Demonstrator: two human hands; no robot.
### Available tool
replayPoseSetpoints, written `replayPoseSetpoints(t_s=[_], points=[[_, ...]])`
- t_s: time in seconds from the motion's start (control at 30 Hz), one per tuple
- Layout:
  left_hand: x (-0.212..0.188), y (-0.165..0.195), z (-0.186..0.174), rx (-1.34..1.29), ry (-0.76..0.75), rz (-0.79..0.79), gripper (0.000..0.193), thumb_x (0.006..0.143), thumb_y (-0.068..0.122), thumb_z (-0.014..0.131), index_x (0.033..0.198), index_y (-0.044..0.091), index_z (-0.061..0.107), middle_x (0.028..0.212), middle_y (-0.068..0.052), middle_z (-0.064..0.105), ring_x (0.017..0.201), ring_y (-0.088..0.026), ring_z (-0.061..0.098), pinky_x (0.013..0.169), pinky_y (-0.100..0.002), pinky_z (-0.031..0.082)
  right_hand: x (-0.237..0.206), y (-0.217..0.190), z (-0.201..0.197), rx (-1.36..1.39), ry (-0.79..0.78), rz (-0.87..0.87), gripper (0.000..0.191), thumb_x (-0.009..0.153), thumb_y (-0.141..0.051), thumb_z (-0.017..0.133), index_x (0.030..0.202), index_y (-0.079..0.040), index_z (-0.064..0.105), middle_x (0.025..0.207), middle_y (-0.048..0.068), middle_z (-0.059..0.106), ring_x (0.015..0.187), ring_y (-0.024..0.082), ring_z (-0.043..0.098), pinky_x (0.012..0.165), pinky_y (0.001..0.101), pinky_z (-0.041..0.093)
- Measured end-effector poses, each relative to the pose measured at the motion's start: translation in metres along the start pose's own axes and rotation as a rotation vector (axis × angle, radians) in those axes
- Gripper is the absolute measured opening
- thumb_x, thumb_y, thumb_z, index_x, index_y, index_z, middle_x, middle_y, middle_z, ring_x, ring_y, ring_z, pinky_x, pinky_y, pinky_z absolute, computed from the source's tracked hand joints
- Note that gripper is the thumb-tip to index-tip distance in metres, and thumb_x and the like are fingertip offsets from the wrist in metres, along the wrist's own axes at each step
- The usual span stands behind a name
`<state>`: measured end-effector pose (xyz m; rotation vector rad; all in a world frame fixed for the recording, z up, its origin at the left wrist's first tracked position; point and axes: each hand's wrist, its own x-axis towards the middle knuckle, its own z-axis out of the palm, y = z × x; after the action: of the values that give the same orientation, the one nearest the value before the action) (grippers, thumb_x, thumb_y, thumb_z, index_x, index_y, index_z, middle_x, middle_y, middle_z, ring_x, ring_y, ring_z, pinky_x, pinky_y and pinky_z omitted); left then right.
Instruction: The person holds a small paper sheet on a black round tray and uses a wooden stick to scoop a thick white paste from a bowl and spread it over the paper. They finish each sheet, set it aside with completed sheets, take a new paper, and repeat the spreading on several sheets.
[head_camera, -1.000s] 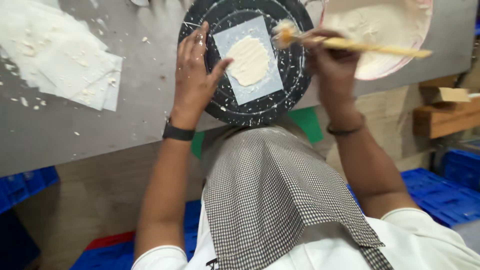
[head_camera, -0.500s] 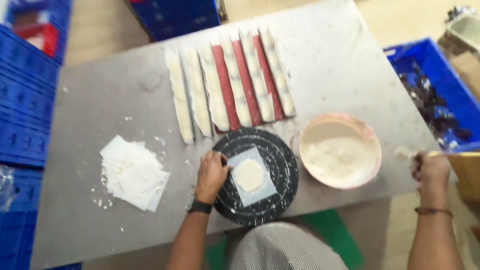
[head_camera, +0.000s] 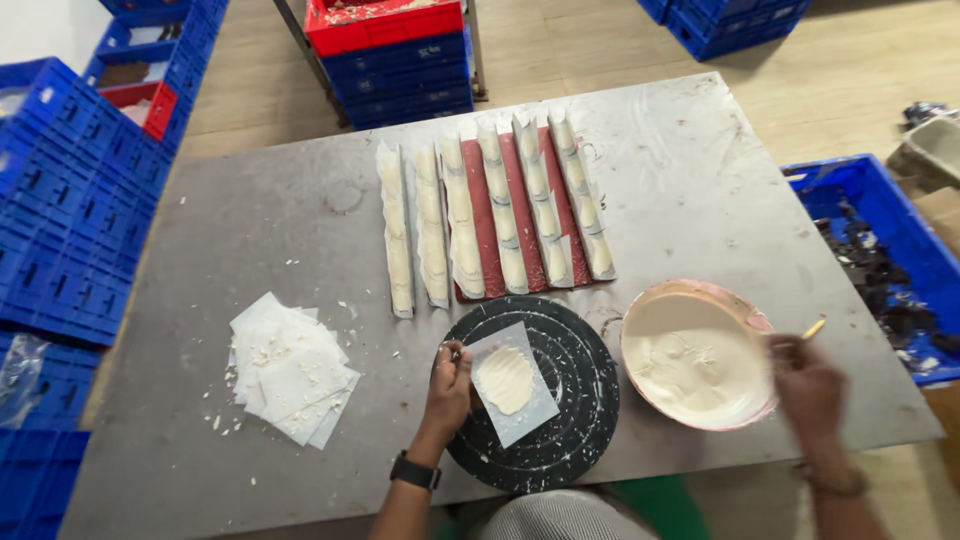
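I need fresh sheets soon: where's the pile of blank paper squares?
In the head view, the paper stack lies on the grey table's left side, left of the black round board.

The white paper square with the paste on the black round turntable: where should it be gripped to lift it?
Pinch a bare corner of the white paper square, best the near one at its lower edge, coming from the side. Paste covers its middle, and the left hand already rests at its left edge on the black round turntable.
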<state>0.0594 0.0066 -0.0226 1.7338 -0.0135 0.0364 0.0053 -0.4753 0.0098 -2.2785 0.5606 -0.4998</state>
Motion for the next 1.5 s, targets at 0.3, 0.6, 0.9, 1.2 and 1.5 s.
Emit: replayPoseSetpoints(t_s=[0.3,0.6,0.9,1.2,1.5], points=[[-0.004,-0.005,-0.003,-0.734,-0.041,-0.604,0.024,0.101,0.028,0.047,0.119,0.011,0.047,0.108,-0.008,0.068,0.096,-0.019,0.069,0.079,-0.037,0.058,-0.139,-0.163,0.106,0.136,-0.412,-0.766,0.02,0.081,-0.01,0.081,0.098,-0.012,0.07,0.105,0.007,0.062,0.077,0.019,0.07,0.063,0.0325,0.058],[-0.045,-0.013,0.018,-0.738,-0.189,0.062,0.037,0.107,0.012,0.063,0.136,-0.01,0.056,0.126,-0.017,0.066,0.113,-0.027,0.066,0.097,-0.04,0.054,-0.175,-0.252,0.118,0.218,-0.397,-0.841,0.017,0.079,-0.013,0.08,0.094,-0.009,0.073,0.089,0.007,0.073,0.068,0.024,0.073,0.058,0.0331,0.058],[-0.051,-0.026,0.038,-1.083,-0.129,-0.252,0.065,0.098,0.037,0.064,0.147,0.001,0.039,0.141,-0.019,0.054,0.128,-0.033,0.057,0.106,-0.049,0.053,-0.127,-0.255,0.08,0.309,-0.309,-0.549,0.015,0.094,-0.015,0.074,0.106,-0.007,0.068,0.087,0.009,0.069,0.065,0.014,0.065,0.057,0.0291,0.051],[-0.06,-0.025,0.057,-0.253,-0.055,0.064,0.067,0.106,0.053,0.048,0.147,0.002,0.032,0.14,-0.015,0.051,0.129,-0.03,0.055,0.107,-0.041,0.049,-0.108,-0.245,0.077,0.066,-0.446,-0.759,0.02,0.098,-0.01,0.069,0.118,-0.008,0.067,0.088,0.009,0.068,0.072,0.026,0.066,0.063,0.0387,0.052],[-0.05,-0.001,0.068,-0.7,0.133,-0.414,0.075,0.108,0.064,0.016,0.117,0.003,0.059,0.105,-0.008,0.066,0.098,-0.021,0.065,0.093,-0.034,0.051,-0.123,-0.253,0.074,0.085,-0.434,-0.92,0.04,0.082,-0.039,0.078,0.098,-0.003,0.073,0.092,0.008,0.069,0.077,0.025,0.068,0.063,0.0366,0.054]])
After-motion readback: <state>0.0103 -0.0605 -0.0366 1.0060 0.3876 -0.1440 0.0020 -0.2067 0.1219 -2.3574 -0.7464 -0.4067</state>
